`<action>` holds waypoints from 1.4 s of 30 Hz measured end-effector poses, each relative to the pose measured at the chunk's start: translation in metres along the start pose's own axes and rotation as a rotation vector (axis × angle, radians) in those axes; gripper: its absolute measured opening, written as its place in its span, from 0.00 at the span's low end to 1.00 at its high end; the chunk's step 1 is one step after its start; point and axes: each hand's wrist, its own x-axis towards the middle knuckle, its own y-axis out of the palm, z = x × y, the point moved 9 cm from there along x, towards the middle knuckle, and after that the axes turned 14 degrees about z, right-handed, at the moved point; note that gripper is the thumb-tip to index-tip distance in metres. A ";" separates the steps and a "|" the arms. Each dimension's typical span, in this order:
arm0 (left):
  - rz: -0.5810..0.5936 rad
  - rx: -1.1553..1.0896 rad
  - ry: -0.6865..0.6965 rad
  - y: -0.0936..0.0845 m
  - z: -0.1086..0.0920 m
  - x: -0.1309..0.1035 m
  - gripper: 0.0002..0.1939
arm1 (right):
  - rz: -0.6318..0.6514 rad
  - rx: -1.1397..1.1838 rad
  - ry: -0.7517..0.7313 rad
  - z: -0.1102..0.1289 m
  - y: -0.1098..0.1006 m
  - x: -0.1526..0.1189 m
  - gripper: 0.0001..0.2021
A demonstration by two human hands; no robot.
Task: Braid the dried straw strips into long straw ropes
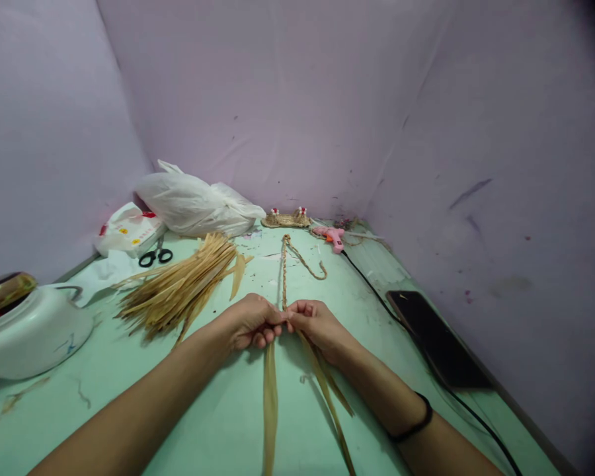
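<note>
My left hand [250, 324] and my right hand [315, 324] meet at the middle of the green table [218, 423], both pinching the near end of a braided straw cord [283, 271]. The finished braid runs away from me and curls back in a hook near the far side. Loose flat straw strips [270, 403] trail from my fingers toward me across the table. A black band circles my right wrist.
A pile of dry straw strips [183, 284] lies left of my hands. Black scissors [155, 256], white plastic bags [193, 205] and a white pot [30, 330] sit at left. A pink glue gun [331, 235] with black cord, small woven sandals [287, 218] and a dark phone [434, 337] lie right.
</note>
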 end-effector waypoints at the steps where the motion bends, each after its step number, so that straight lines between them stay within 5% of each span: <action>1: -0.050 0.049 -0.009 -0.004 -0.001 -0.002 0.09 | 0.009 -0.030 0.007 0.001 0.000 0.000 0.02; 7: -0.194 0.289 -0.127 -0.008 -0.007 -0.015 0.13 | 0.034 -0.323 -0.034 0.008 -0.005 -0.001 0.03; 11: -0.225 0.294 -0.061 -0.006 -0.005 -0.008 0.07 | -0.072 -0.790 -0.143 0.025 -0.002 -0.010 0.05; 16: -0.309 0.364 0.068 -0.011 -0.004 0.002 0.07 | -0.243 -0.973 -0.014 0.034 -0.008 -0.024 0.06; 20: -0.297 0.256 0.059 -0.006 -0.003 -0.002 0.09 | -0.253 -1.004 0.034 0.038 -0.002 -0.032 0.06; 27: -0.158 0.086 0.080 0.007 -0.014 -0.010 0.05 | -0.092 -1.230 -0.129 0.037 0.039 -0.034 0.10; 31: -0.130 0.121 0.096 0.002 -0.018 -0.009 0.02 | -0.061 -1.014 -0.126 0.042 0.022 -0.032 0.10; 35: -0.058 0.102 0.127 0.000 -0.014 -0.007 0.05 | -0.270 -0.427 -0.113 0.046 -0.021 -0.032 0.14; 39: -0.040 0.072 0.143 -0.001 -0.010 -0.011 0.07 | 0.004 0.117 0.089 0.009 0.003 -0.015 0.08; 42: -0.061 0.106 0.131 -0.002 -0.009 -0.013 0.05 | -0.004 0.058 0.127 0.000 0.010 -0.011 0.05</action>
